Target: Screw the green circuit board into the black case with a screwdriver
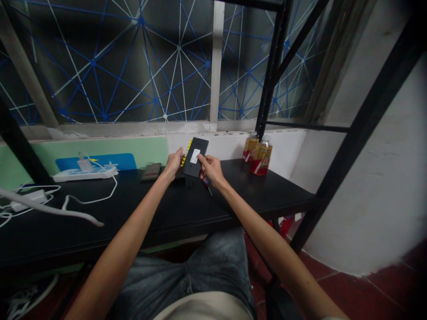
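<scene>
I hold a flat black box [196,153] with a white label and yellow marks on one edge, raised above the black table [167,209]. My left hand [173,165] grips its left side with fingers closed. My right hand [210,168] touches its lower right side, fingers curled, and also holds a small screwdriver [207,184] whose tip points down toward the table.
A small dark object [151,171] lies left of my hands. A white power strip [85,172] with plugs and white cables [86,200] sits at the back left. Two drink bottles [257,155] stand at the back right beside a black rack post [271,66].
</scene>
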`<state>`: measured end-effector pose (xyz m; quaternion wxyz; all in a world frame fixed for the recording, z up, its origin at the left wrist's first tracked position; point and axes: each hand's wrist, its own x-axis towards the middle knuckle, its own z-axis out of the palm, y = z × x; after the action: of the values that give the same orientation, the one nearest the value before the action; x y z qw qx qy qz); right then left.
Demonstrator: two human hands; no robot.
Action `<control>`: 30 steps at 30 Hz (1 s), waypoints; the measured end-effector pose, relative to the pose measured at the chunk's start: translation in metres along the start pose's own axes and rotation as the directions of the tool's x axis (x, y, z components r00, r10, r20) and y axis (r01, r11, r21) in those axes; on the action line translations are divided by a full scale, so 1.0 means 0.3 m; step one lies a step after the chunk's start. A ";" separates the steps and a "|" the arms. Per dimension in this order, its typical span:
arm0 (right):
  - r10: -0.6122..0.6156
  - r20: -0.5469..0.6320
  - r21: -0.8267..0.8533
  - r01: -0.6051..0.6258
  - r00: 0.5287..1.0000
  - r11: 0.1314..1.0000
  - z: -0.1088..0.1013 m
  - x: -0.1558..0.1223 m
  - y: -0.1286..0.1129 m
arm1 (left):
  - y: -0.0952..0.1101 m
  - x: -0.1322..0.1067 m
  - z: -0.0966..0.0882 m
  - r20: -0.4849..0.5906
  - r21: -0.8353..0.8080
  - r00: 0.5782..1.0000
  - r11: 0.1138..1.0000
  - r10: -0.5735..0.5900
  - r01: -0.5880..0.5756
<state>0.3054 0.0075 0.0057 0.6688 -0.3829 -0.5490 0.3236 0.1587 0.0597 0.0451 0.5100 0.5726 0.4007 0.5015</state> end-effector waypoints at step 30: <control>0.132 0.290 0.166 -0.186 0.948 0.968 0.245 0.119 -0.049 | 0.058 -0.077 -0.373 -0.043 -0.171 0.995 0.982 -0.089 0.080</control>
<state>0.2400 0.0422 0.0436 0.5906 -0.3110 -0.5707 0.4783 0.0436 0.0548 0.0557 0.5673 0.4968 0.3933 0.5260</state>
